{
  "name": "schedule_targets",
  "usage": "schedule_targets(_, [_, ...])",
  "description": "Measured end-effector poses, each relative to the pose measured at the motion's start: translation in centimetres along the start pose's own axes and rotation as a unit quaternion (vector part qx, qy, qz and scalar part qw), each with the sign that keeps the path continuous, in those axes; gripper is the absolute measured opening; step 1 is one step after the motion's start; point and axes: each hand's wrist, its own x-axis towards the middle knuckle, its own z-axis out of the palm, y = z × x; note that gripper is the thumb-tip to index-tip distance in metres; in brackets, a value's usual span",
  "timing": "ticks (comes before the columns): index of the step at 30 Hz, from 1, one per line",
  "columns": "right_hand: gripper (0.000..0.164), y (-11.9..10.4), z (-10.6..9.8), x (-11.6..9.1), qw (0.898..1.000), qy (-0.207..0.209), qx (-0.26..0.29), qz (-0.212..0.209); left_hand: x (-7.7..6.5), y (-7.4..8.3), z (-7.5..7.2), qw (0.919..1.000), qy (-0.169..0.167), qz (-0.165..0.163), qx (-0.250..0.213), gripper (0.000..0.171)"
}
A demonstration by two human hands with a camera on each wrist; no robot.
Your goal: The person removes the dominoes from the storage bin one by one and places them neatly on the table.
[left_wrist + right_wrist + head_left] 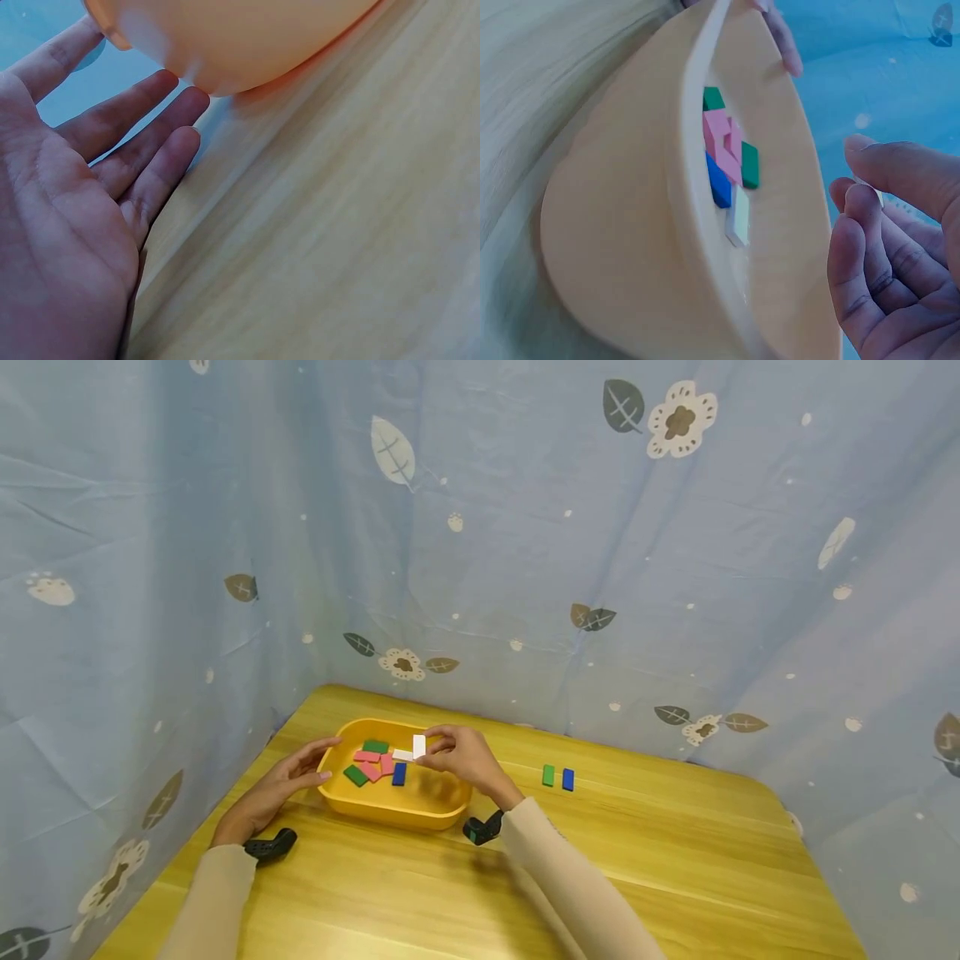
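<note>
A yellow plastic tub [397,817] stands on the table's left side, with several flat blocks lying in it: green [356,776], pink [367,757], blue [399,774] and white [402,755]. My right hand [469,758] pinches another white block [419,746] between thumb and fingers, above the tub's far right part; in the right wrist view the fingers mostly hide that block. At the tub's left end, my left hand [276,785] touches the rim, its fingers [124,112] fairly straight along the outer wall in the left wrist view.
Right of the tub, a green block [548,776] and a blue block [568,779] lie side by side on the wooden table [675,843]. Black devices [272,846] show by both wrists. A blue patterned curtain [525,527] hangs behind and beside the table.
</note>
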Motion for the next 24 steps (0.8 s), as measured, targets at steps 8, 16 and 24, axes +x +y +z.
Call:
schedule_targets(8, [0.047,0.8,-2.4,-1.9,1.000,0.018,0.003,0.005,-0.1,-0.1,0.1,1.0000,0.002,-0.007,0.006,0.059])
schedule_targets(16, [0.048,2.3,-5.6,-4.0,0.999,0.043,0.003,0.005,-0.2,0.2,0.1,0.9998,-0.003,-0.012,0.016,0.059])
schedule_targets(24, [0.050,4.1,-8.4,-6.2,0.997,0.069,-0.007,0.030,0.0,0.1,0.0,0.9997,-0.007,-0.022,0.010,0.060])
